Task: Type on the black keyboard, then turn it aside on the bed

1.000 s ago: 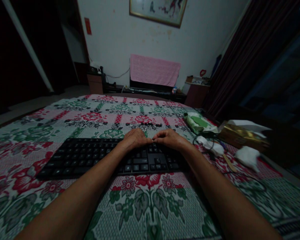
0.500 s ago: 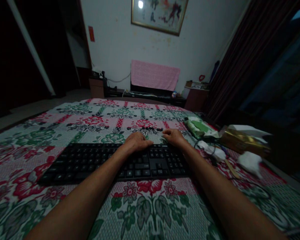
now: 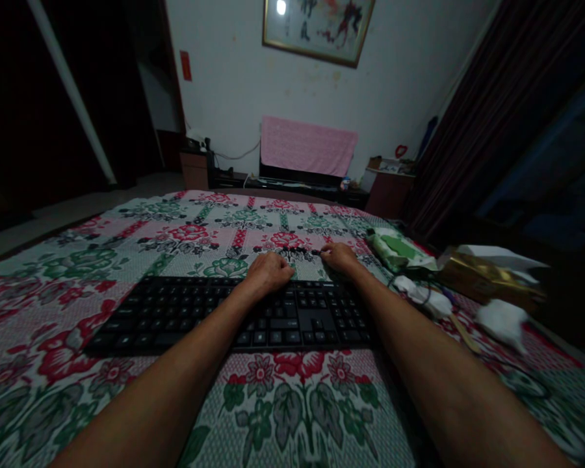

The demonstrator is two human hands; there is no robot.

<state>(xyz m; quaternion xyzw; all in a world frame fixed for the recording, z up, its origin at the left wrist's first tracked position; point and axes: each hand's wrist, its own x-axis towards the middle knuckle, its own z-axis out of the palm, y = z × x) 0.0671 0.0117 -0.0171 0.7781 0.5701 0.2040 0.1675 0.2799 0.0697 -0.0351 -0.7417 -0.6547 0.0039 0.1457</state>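
A black keyboard point(image 3: 170, 315) lies flat on a flowered cloth point(image 3: 297, 383), partly covered by my forearms. My left hand point(image 3: 268, 272) is over the keyboard's back edge, fingers curled in and thumb pressed against them; whatever they may hold is hidden. Just past the right part of that edge, my right hand point(image 3: 340, 257) rests low with its fingertips pinched together at a small black piece at the end of a row. That row of small black pieces point(image 3: 295, 252) lies on the cloth between and beyond my hands; they are too small and dark to name surely.
On the right lie a green-and-white tissue pack point(image 3: 394, 249), a gold box point(image 3: 487, 276), crumpled white bundles point(image 3: 502, 322), a flat wooden stick point(image 3: 465, 333) and a dark cable. Beyond the cloth, a pink towel point(image 3: 308, 144) hangs over a dark screen.
The view has shifted slightly, moving the scene rightward. My left thumb, stretched out toward the right before, is now drawn in against the fingers. My right fingertips have come closer together.
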